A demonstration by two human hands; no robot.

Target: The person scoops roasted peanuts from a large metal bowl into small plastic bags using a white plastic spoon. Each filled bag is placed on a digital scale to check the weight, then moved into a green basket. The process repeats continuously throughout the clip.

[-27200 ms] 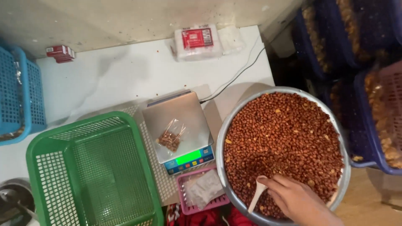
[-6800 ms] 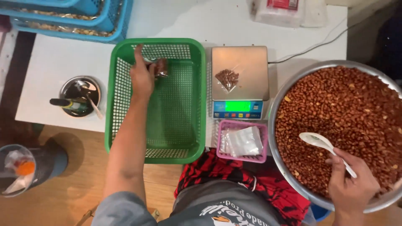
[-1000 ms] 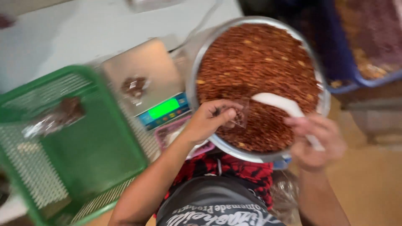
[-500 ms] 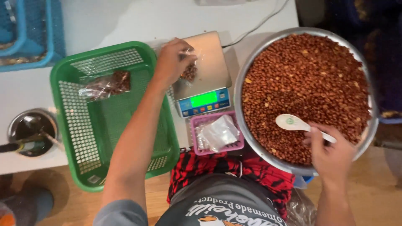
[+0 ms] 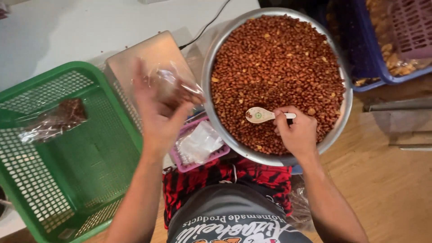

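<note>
**A:** What is nearest to me, looking down?

**B:** I see my own lap first: a dark apron over red cloth. Just above it sits a small pink basket point(image 5: 180, 158) with clear empty bags point(image 5: 198, 143) in it.

**A:** And my hands?

**B:** My left hand point(image 5: 158, 112) is raised over the scale point(image 5: 144, 58), fingers closed on a clear bag point(image 5: 177, 85) holding some nuts. The picture is blurred here, so I cannot tell how full it is. My right hand point(image 5: 294, 131) is closed around the handle of a white spoon point(image 5: 261, 115), whose bowl lies on the nuts point(image 5: 276, 67) in the big metal bowl point(image 5: 216, 130). The hands are well apart.

**A:** What lies to the left?

**B:** A green basket point(image 5: 112, 135), with one filled bag point(image 5: 54, 119) lying inside it.

**A:** And farther off?

**B:** A black cable point(image 5: 204, 27) runs from the scale across the white table point(image 5: 67, 27). At the far right stands a blue crate point(image 5: 382, 76), with a pink crate point(image 5: 411, 27) in it.
</note>
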